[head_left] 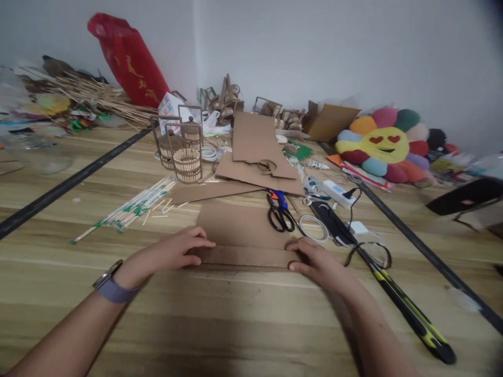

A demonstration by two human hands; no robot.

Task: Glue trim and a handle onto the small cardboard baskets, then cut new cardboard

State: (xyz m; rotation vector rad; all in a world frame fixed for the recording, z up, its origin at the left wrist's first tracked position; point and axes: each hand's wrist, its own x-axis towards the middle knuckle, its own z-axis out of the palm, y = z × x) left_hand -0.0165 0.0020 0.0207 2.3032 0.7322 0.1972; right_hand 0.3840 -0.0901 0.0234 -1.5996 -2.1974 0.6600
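A narrow cardboard strip (247, 256) lies along the near edge of a flat cardboard sheet (239, 225) on the wooden surface. My left hand (186, 248) grips the strip's left end, its thumb below and its fingers above. At the right end, my right hand (312, 257) grips the same strip with thumb and fingers. Whether the strip is a separate piece or a folded edge of the sheet, I cannot tell. Black-handled scissors (281, 214) with blue and orange parts rest at the sheet's upper right.
Bundled wooden sticks (137, 207) lie left, near small slatted baskets (186, 165) with tall handles. More cardboard (255, 139) is stacked behind. To the right are a yellow-black long tool (412, 309), a white power strip (338, 192), cables and a flower cushion (387, 146).
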